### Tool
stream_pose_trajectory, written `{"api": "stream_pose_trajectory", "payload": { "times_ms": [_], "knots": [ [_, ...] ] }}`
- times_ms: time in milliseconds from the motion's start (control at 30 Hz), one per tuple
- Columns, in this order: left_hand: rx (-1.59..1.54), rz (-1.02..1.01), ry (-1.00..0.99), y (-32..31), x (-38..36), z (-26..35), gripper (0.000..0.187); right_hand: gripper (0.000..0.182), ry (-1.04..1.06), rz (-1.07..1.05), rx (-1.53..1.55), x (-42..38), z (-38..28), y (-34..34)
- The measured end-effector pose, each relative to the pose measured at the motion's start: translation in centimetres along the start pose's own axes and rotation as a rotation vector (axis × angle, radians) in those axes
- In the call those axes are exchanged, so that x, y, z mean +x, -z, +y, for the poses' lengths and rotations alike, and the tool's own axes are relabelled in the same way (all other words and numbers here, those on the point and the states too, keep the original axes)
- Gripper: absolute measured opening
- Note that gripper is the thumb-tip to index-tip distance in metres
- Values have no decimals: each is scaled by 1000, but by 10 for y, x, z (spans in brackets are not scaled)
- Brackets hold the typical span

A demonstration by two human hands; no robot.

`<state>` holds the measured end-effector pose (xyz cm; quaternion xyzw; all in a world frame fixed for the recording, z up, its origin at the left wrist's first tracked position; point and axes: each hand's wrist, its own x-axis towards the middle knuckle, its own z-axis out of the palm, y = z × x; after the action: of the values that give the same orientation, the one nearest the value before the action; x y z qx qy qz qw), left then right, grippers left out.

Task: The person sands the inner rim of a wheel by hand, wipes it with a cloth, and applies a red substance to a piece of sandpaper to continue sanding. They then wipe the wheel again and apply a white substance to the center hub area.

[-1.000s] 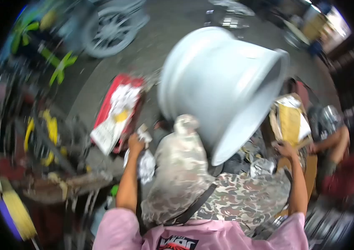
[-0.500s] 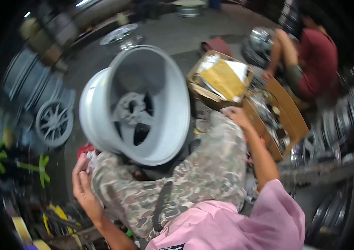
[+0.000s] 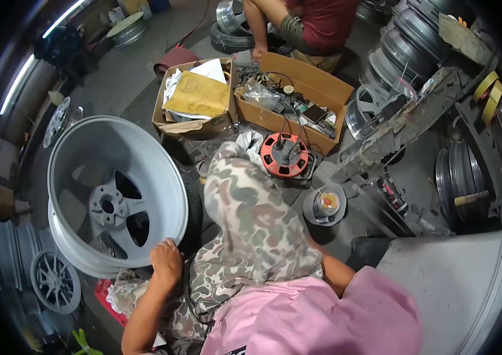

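A large silver-grey alloy wheel rim point(image 3: 171, 171) leans in front of my left leg, its hollow barrel turned toward me and its spokes and hub deep inside. My left hand point(image 3: 167, 260) is at its near lower lip, fingers curled against the edge. My right forearm point(image 3: 336, 275) passes down behind my right thigh in camouflage trousers point(image 3: 251, 213), which hides the right hand. Beyond that leg are an orange-red cable reel point(image 3: 284, 155) with plugs in it and a jar point(image 3: 327, 203) with orange-yellow contents.
Two cardboard boxes stand ahead, one with a yellow envelope point(image 3: 197, 94), the other with mixed parts point(image 3: 304, 109). A person in a dark red shirt point(image 3: 325, 26) sits behind them. Stacked rims point(image 3: 410, 50) and a metal frame point(image 3: 393, 121) stand right; a spoked wheel point(image 3: 55, 281) stands left.
My view has swung to the right. My left hand has moved from beside my left knee to the rim's lip. My right hand has left the top of my right knee and dropped out of sight.
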<state>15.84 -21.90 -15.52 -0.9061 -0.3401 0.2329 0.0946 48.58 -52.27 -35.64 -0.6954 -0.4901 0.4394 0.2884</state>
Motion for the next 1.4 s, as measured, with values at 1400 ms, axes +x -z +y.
{"api": "stream_pose_trajectory", "payload": {
  "times_ms": [1400],
  "knots": [
    [-508,-98,112,145,94,-4,30,21,-101,1364,114,292,-60,267]
  ]
}}
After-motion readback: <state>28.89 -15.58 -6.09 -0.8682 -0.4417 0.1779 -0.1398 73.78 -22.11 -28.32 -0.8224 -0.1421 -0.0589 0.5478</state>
